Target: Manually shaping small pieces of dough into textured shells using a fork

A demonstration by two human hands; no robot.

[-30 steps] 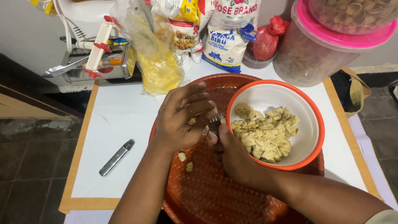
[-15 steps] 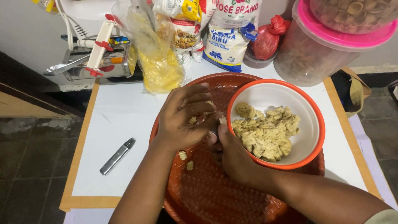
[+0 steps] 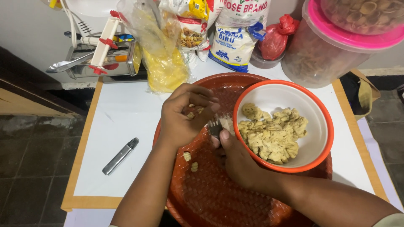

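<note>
Two hands [image 3: 206, 130]; fork [image 3: 215, 126] tines up, away

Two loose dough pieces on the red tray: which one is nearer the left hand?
The upper dough piece, just below the left hand; the lower dough piece lies farther down the red tray.

1. The light is soft and fairly bright, from above.
2. The white table [image 3: 126, 122] looks bright, with no hard glare.
3. Small dark shadows sit under the two hands.
4. The floor [image 3: 29, 168] on the left is dim.
5. Near things look sharp.
</note>
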